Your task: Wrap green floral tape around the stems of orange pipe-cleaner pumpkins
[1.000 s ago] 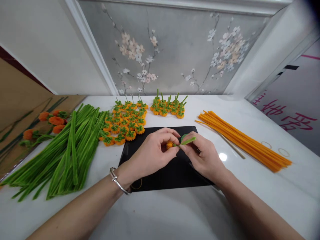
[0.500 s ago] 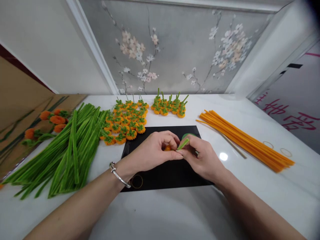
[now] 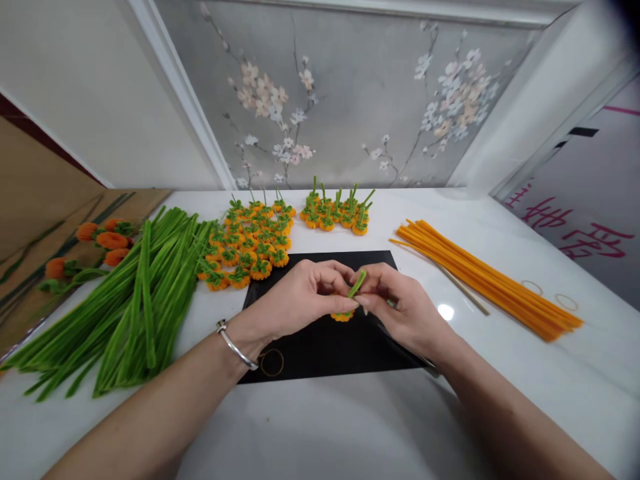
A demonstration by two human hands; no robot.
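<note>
A small pumpkin (image 3: 343,317) of orange pipe cleaner, with green at its top, is held over the black mat (image 3: 310,353). My left hand (image 3: 305,293) has its fingers and thumb closed around it, covering most of it. A short green pipe-cleaner stem (image 3: 357,284) sticks up between the two hands. Beside it, the thumb and fingertips of my right hand (image 3: 397,300) are pinched together at the base of that stem. Both hands meet at the fingertips. Under my right wrist, a thin dark object is mostly hidden.
Green pipe cleaners (image 3: 135,307) are heaped at left, beside orange flower-like pieces (image 3: 113,240). Several pumpkins with green tops (image 3: 250,243) stand behind the mat, and others with upright stems (image 3: 337,213) farther back. Orange pipe cleaners (image 3: 490,280) and rubber bands (image 3: 567,303) lie right.
The pumpkin has come lower and shows more below my left fingers. The green stem stands more upright and has shifted slightly left, with my right hand following it.
</note>
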